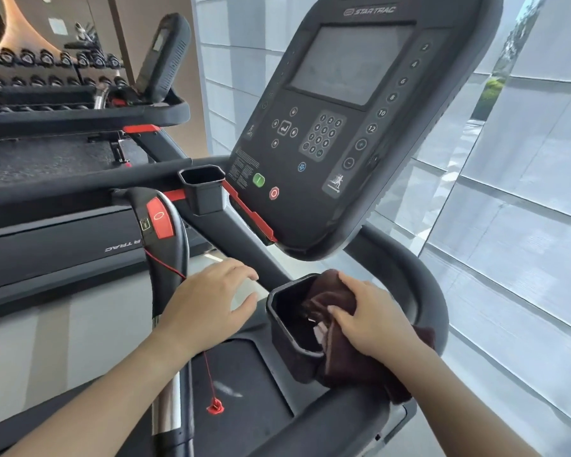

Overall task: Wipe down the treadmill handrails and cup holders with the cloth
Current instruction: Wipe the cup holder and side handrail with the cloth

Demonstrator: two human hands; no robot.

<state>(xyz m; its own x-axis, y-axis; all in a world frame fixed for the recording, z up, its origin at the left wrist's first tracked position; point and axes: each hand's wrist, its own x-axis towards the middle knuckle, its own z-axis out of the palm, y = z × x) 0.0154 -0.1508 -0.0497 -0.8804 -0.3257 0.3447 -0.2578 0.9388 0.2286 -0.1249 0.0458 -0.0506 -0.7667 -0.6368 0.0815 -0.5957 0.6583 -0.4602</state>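
A dark brown cloth (323, 295) is pushed into the near, right cup holder (282, 328) of the treadmill and drapes over its right rim. My right hand (373, 316) presses on the cloth, fingers curled over it at the holder's rim. My left hand (208, 305) hovers open to the left of that holder, fingers spread, above the crossbar. A second, empty cup holder (203, 189) stands further back on the left. The curved black handrail (419, 285) runs around the right side behind the cloth.
The large console (353, 127) with screen and buttons leans over the cup holders. A centre grip with a red stop button (159, 217) and a red safety cord stands at the left. Another treadmill and a dumbbell rack (50, 70) are at the back left, windows to the right.
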